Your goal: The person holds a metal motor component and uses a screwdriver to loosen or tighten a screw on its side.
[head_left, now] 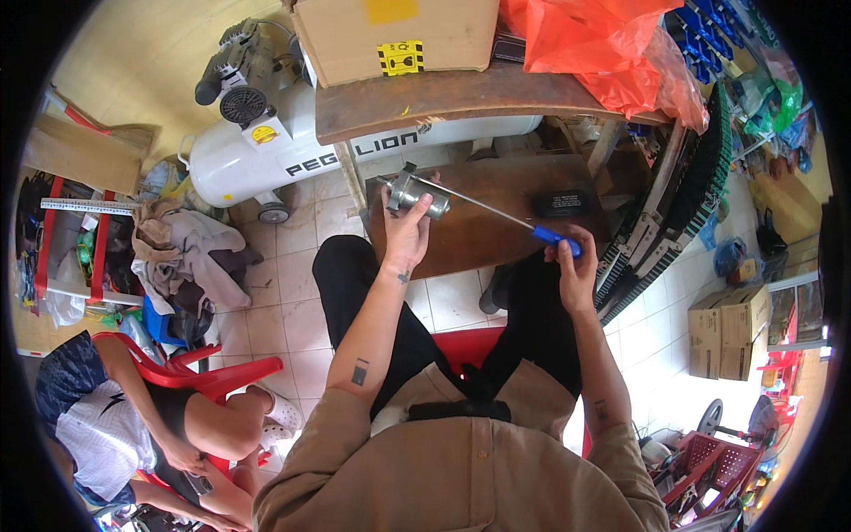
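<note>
My left hand (406, 229) grips a silver metal cylindrical part (424, 197), raised in front of the wooden board of a low bench (470, 248). My right hand (569, 270) is closed on the blue handle (558, 239) of a long-shafted screwdriver (479, 206). The shaft reaches up-left to the metal part; whether its tip touches or sits in it is too small to tell. A small black object (561, 202) lies on the board just above my right hand.
A white air compressor (230, 168) stands behind, beside a shelf (372, 111) bearing a cardboard box (390, 27) and orange bags (585, 44). Curved cable chains (700, 204) are at right, near cartons (727, 332). Another person (106, 417) sits in a red chair at lower left.
</note>
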The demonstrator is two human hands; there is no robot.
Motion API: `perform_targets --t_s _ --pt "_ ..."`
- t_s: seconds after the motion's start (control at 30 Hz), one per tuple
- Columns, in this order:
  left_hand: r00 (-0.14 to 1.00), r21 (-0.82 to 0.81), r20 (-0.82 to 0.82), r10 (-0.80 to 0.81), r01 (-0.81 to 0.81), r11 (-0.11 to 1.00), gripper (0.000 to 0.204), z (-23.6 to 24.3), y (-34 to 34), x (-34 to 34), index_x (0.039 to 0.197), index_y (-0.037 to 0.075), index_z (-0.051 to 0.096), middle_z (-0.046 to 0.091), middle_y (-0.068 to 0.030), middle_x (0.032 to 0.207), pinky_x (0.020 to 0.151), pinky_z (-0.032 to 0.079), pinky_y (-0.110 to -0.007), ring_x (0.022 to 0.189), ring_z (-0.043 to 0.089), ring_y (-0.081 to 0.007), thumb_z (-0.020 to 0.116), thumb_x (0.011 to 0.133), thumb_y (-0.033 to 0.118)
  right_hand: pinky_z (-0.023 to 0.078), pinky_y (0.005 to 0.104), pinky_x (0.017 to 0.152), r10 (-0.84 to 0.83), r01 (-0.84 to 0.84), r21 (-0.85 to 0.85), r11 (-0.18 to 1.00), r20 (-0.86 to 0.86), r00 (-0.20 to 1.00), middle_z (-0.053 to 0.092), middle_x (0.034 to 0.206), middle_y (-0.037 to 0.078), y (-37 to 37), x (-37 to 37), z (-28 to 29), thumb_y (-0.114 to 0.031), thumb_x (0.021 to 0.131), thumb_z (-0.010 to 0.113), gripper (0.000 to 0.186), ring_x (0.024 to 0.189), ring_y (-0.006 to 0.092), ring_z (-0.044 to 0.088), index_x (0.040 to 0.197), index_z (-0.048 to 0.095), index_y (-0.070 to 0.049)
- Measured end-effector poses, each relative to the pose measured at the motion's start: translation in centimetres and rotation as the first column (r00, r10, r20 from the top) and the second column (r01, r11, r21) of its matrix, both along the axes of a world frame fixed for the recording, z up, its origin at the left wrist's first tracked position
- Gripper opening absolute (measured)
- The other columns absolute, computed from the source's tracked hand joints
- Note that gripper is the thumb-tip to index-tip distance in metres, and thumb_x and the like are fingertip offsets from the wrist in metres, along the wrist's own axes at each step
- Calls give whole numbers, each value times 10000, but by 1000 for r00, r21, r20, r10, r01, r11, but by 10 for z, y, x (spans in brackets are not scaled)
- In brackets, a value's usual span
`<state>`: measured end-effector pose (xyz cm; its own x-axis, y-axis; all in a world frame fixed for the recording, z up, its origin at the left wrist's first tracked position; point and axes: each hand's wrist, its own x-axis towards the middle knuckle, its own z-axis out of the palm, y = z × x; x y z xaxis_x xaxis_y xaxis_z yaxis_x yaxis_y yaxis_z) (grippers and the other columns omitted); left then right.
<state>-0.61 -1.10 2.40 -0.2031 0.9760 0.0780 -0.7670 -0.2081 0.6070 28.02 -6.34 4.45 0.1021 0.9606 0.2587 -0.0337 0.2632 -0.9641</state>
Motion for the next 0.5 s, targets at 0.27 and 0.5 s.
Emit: perform_targets --t_s 0.27,0.5 --pt "988 -192 -153 27 -56 980 740 3 -30 0 1435 122 409 557 -50 1249 998 474 -354 1150 558 -178 773 809 -31 531 325 676 164 -220 -396 892 -171 972 617 975 134 -8 20 42 -244 1047 445 378 928 213 654 1328 443 8" --pt "999 -291 -42 -34 20 957 675 4 -67 -2 1421 141 431 617 -52 1150 890 570 -351 1039 643 -188 748 842 2 478 260 721 366 -348 -301 888 4 931 624 966 105 -44 33 30 -17 945 603 463 799 131 554 1373 430 17"
